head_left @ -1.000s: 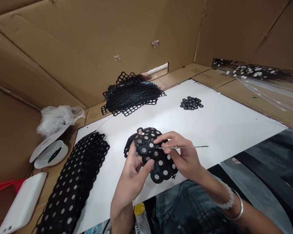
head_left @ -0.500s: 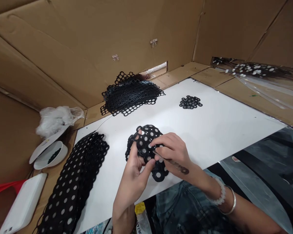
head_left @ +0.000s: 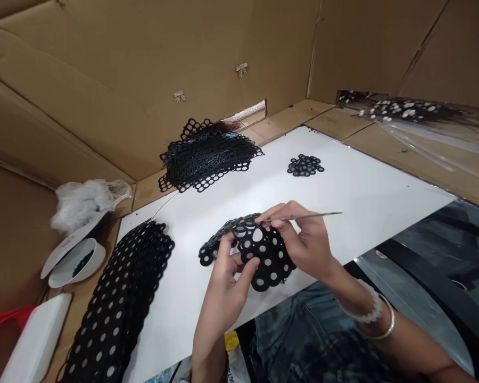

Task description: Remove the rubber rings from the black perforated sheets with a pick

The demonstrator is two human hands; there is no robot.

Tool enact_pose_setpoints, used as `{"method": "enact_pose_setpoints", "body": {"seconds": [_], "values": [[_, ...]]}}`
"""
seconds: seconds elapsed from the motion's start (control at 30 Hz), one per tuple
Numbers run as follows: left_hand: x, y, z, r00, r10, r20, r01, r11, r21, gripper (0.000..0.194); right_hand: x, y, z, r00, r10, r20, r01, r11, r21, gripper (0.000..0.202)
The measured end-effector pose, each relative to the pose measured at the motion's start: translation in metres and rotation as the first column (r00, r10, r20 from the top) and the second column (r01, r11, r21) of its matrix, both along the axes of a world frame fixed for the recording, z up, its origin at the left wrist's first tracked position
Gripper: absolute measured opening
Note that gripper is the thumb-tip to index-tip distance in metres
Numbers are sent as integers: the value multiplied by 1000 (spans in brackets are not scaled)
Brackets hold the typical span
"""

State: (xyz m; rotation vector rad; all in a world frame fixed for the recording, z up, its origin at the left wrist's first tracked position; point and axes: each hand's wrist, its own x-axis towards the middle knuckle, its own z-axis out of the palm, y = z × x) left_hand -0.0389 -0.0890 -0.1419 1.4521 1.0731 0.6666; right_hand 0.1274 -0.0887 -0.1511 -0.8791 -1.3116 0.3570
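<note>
L hand (head_left: 227, 276) pinches the near-left edge of a black ring sheet (head_left: 263, 252), thumb and fingers clamped on it, sheet lifted a bit off the white surface (head_left: 355, 197) and bent over the fingers. R hand (head_left: 303, 239) grips the sheet's right side from behind and also holds a thin metal pick (head_left: 311, 215) betw. thumb and forefinger; pick lies roughly level, tip pointing right, away from the sheet. Sheet sits betw. both hands, its left end drooping to touch the surface.

R wrist has a bead bracelet (head_left: 365, 314) and a metal bangle (head_left: 381, 332).

Left of L hand: a long stack of ring sheets w/ white centres (head_left: 120, 303), running toward the near edge. Beyond both hands, well apart: a pile of empty ring sheets (head_left: 207, 157) by the cardboard wall (head_left: 143, 80). Beyond R hand: a small heap of loose rings (head_left: 305, 165). Far left of L hand: white bowl (head_left: 74, 263), wad of clear plastic (head_left: 83, 199), white box (head_left: 35, 340).
</note>
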Motion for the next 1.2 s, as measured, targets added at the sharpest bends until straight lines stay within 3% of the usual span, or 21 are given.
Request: {"method": "enact_pose_setpoints", "body": {"seconds": [0.23, 0.4, 0.5, 0.7, 0.9, 1.07, 1.2], "values": [[-1, 11, 1, 979, 91, 183, -88, 996, -24, 17, -7, -12, 2, 999, -5, -43, 7, 999, 38, 13], [-3, 12, 3, 927, 183, 328, -179, 983, -43, 28, -22, -18, -2, 992, 77, -96, -75, 997, 28, 12], [-3, 10, 6, 918, 190, 348, -183, 982, -55, 36, -26, -17, -1, 996, 89, -16, -88, 995, 56, 11], [-2, 9, 9, 933, 172, 315, -164, 985, -53, 32, -29, -14, -1, 991, 82, 110, -91, 993, 75, 13], [-1, 9, 7, 961, 137, 239, -143, 990, 9, 32, -37, -13, -12, 971, -111, 213, 78, 985, 155, 16], [-2, 3, 1, 996, 35, 87, -47, 990, 133, 36, -46, -5, -28, 910, -271, 314, 209, 954, 216, 23], [-1, -1, 1, 1000, 19, 10, -20, 985, 170, 40, -46, -3, -25, 929, -257, 265, 222, 963, 153, 22]]}}
